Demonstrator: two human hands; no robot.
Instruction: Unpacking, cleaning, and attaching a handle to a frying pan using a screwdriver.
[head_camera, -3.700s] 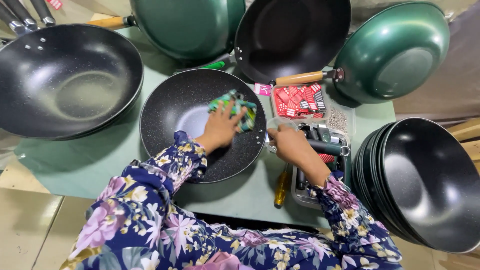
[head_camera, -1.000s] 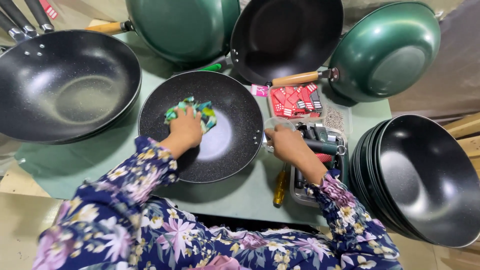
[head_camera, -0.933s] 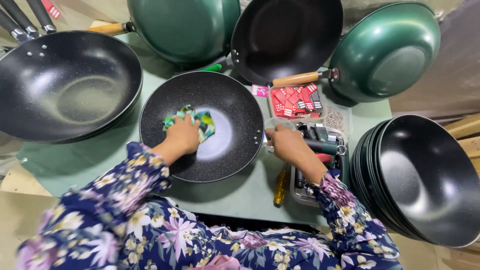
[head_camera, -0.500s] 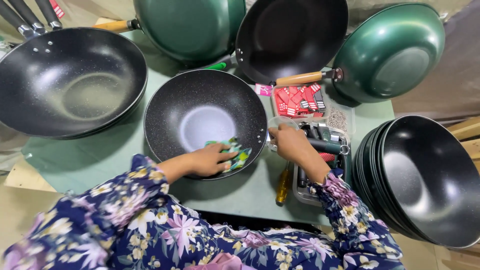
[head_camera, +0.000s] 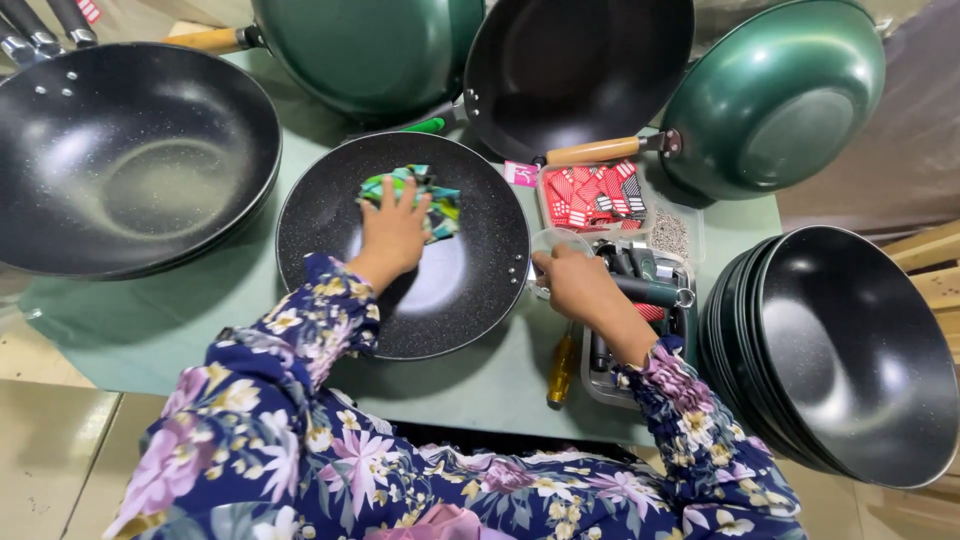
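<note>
At counter (head_camera: 150, 320) centre: black speckled pan (head_camera: 480, 300), mouth up, on green cover. Left hand (head_camera: 392, 232) inside pan, palm down, fingers spread flat and pressed on multicoloured cloth (head_camera: 440, 205); cloth bunched at far side of pan floor, under and just beyond fingertips. Right hand (head_camera: 572, 285) at pan's right rim, fingers curled shut around what appears to be pan's dark handle (head_camera: 645, 291), though contact point partly hidden by knuckles. Handle extending right over clear plastic tray (head_camera: 610, 380) of dark parts. Yellow-handled screwdriver (head_camera: 561, 371) on counter just below right wrist, apart from hand. Beyond tray: red printed tags (head_camera: 595, 195) in shallow clear tub, small screws (head_camera: 670, 233) beside. Surrounding: large black wok (head_camera: 125, 160) at left, two green woks (head_camera: 370, 50) (head_camera: 780, 100) and one black wok (head_camera: 580, 70) along far edge, stack of black woks (head_camera: 850, 350) at right. Floral sleeves (head_camera: 290, 400) covering both forearms.
</note>
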